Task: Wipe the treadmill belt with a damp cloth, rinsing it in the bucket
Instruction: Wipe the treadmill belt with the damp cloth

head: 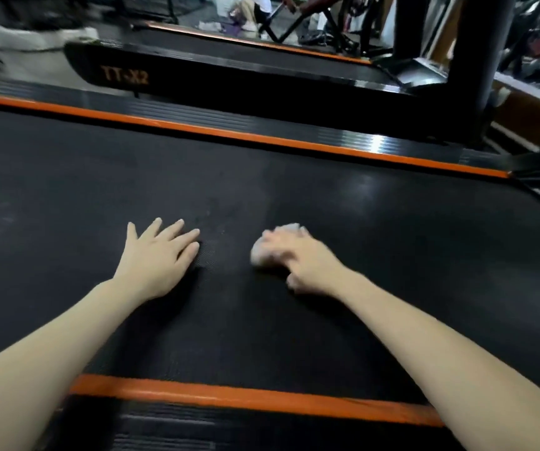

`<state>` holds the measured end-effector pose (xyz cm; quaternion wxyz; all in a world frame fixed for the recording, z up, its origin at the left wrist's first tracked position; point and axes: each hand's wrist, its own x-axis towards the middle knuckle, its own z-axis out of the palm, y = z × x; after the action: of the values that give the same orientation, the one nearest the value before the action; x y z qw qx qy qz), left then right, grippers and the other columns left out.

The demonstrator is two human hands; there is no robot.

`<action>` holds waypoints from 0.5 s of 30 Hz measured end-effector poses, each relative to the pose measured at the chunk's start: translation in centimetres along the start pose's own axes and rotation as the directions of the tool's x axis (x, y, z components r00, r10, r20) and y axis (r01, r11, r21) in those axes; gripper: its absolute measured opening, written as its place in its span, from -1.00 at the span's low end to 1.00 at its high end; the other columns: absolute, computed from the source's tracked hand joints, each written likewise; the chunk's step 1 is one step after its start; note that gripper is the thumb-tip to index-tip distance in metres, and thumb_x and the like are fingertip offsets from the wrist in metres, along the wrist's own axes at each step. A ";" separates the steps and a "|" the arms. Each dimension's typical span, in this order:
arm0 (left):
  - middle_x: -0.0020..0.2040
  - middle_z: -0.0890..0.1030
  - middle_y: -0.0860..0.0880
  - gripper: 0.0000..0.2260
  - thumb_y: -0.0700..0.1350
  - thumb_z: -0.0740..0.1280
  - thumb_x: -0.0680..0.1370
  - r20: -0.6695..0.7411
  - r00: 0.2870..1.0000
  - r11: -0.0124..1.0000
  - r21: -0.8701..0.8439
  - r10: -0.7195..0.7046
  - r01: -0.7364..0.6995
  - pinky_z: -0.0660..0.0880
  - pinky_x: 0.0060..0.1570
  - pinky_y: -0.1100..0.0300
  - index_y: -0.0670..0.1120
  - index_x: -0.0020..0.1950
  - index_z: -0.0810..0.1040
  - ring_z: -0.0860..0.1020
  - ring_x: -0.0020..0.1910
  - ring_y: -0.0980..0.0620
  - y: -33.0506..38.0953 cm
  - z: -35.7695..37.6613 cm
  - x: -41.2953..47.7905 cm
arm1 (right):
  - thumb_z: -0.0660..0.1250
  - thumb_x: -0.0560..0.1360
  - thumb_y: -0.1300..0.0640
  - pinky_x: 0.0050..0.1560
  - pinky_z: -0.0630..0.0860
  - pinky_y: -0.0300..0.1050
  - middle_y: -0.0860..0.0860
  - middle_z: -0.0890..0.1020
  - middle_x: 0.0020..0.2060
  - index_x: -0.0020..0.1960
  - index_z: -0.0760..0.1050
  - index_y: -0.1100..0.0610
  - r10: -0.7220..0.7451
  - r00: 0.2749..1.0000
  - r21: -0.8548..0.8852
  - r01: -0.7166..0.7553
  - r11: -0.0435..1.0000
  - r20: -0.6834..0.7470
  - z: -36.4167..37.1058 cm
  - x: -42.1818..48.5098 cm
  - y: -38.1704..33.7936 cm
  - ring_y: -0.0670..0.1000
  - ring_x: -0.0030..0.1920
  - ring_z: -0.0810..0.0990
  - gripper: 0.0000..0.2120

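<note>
The black treadmill belt [294,196] fills the middle of the view between two orange side strips. My left hand [156,255] lies flat on the belt with fingers spread, holding nothing. To its right, my right hand [301,258] presses a small, bunched, pale cloth [263,252] onto the belt; the hand and cloth are motion-blurred, and the fingers lie over the top of the cloth. The cloth shows past the fingertips on the left and far side. No bucket is in view.
An orange strip and ribbed black side rail [262,138] run along the far edge, another orange strip [245,398] along the near edge. A second treadmill marked TT-X2 [125,74] stands behind. A thick black upright post [476,53] rises at the right.
</note>
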<state>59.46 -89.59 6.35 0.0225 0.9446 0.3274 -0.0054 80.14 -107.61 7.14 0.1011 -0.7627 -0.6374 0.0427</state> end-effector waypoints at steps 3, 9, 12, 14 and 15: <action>0.57 0.02 0.08 -0.55 0.16 -0.17 0.62 -0.008 1.000 1.000 0.010 -0.010 0.010 -0.12 0.44 -0.20 0.20 0.53 0.04 -0.06 0.54 -0.10 -1.0 0.9 0.7 | 0.19 0.58 0.20 0.45 -0.13 -0.08 0.04 0.19 0.51 0.49 0.22 0.03 0.395 0.911 0.090 -0.387 0.918 -0.117 -0.5 5.1 2.9 0.04 0.51 0.09 -0.50; 0.57 0.00 0.09 -0.56 0.17 -0.13 0.62 -0.018 1.000 0.999 -0.024 0.020 -0.021 -0.13 0.44 -0.20 0.25 0.52 0.03 -0.06 0.54 -0.13 -2.8 1.7 4.1 | 0.14 0.37 0.18 0.39 0.05 0.26 0.03 0.55 0.22 0.21 0.49 0.03 -0.208 0.974 -0.063 0.202 0.977 -0.090 1.7 0.9 -5.1 0.10 0.28 0.44 -0.58; 0.57 0.04 0.07 -0.55 0.18 -0.13 0.61 -0.033 0.998 0.998 -0.014 0.061 -0.062 -0.11 0.43 -0.23 0.23 0.52 0.05 -0.03 0.53 -0.15 -3.3 1.4 5.8 | 0.23 0.32 0.18 0.32 0.17 0.32 -0.03 0.55 0.26 0.21 0.49 -0.05 -0.405 0.913 0.017 0.405 0.914 0.042 2.3 -1.5 -7.7 0.09 0.32 0.46 -0.53; 0.57 0.03 0.09 -0.52 0.20 -0.18 0.59 -0.031 0.995 0.995 0.040 0.094 -0.093 -0.13 0.42 -0.25 0.24 0.52 0.02 -0.04 0.54 -0.14 -3.9 1.5 6.3 | 0.34 0.18 0.31 0.34 0.27 0.24 0.04 0.57 0.24 0.12 0.58 0.02 -0.373 0.924 0.080 0.368 0.927 0.077 0.8 0.7 -6.4 0.16 0.27 0.51 -0.47; 0.56 0.02 0.10 -0.51 0.21 -0.21 0.58 -0.025 0.995 0.994 0.048 0.101 -0.100 -0.15 0.42 -0.26 0.24 0.52 0.01 -0.05 0.54 -0.13 -4.2 1.6 6.5 | 0.33 0.13 0.36 0.35 0.32 0.14 0.08 0.60 0.18 0.07 0.61 0.07 -0.303 0.950 0.052 0.299 0.953 0.081 -0.1 2.7 -5.3 0.18 0.20 0.55 -0.47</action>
<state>61.96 -82.34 4.46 -0.0036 0.9602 0.2793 0.0011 75.56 -104.11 8.52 0.0934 -0.6518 -0.7491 0.0728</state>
